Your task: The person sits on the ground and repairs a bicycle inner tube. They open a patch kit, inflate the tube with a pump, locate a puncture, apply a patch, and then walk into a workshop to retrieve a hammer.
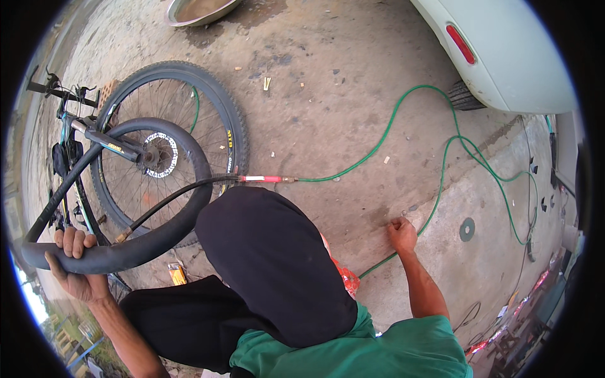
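Observation:
At the lower left my left hand [75, 261] is wrapped round a partly inflated black inner tube [148, 249], fingers over its top and thumb below. The tube loops up in front of a bicycle wheel [238, 135]. A black inflator hose [183, 190] with a brass end reaches the tube near my hand; whether it is fixed to the valve is hidden. Its red grip [261, 179] joins a green air hose [372, 154]. My right hand [402, 233] is closed low over the ground beside the green hose, and what it holds, if anything, is hidden.
The bicycle [66, 151] lies at the left behind the tube. A metal basin [200, 12] stands at the far edge, and a pale car [504, 50] at the far right. On the concrete are a dark disc [467, 229] and a small yellow box [177, 273].

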A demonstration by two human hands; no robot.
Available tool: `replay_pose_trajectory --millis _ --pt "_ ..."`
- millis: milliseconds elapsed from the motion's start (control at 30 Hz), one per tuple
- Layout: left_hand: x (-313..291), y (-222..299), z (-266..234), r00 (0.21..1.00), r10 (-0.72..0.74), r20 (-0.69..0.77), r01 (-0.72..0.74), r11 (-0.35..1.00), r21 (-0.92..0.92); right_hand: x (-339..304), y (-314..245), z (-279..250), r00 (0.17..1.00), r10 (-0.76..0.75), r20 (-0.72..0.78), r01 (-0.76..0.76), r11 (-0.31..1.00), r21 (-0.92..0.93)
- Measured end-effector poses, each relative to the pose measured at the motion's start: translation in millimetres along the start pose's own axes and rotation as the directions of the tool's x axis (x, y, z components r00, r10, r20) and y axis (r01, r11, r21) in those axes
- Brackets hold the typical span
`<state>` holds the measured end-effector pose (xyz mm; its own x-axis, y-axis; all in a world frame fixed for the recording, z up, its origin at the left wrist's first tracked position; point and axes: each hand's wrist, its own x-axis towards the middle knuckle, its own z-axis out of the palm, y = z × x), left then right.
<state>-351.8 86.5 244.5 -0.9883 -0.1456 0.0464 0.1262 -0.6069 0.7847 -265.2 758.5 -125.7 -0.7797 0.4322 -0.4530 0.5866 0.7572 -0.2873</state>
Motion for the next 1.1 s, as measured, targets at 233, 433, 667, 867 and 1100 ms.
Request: replay_pose_trajectory --millis 233,433,667,867,1100 --pt "-2.1 0.3 -3.0 1.0 0.004 -0.012 -0.004 1.0 0.008 4.7 -23.8 9.7 0.996 -0.093 -0.018 0.092 0.996 -0.014" --pt "-1.0 -0.2 -3.1 1.0 -0.005 -0.011 0.005 1.0 0.012 12.4 -19.4 20.3 0.978 -0.19 -0.085 0.184 0.98 -0.077" --pt "-2.2 -0.7 -3.8 1.0 -0.003 -0.029 0.003 1.0 0.018 18.4 -24.3 18.0 0.92 -0.384 -0.076 0.36 0.906 -0.225" --pt "-3.2 -0.6 -3.0 1.0 -0.012 -0.014 0.012 1.0 0.024 15.3 -36.3 16.0 0.947 -0.317 -0.059 0.297 0.928 -0.223" --pt "-3.2 -0.1 -2.7 1.0 -0.007 -0.025 0.008 0.999 0.037 21.9 -43.2 21.7 0.964 -0.265 -0.007 0.254 0.931 -0.261"
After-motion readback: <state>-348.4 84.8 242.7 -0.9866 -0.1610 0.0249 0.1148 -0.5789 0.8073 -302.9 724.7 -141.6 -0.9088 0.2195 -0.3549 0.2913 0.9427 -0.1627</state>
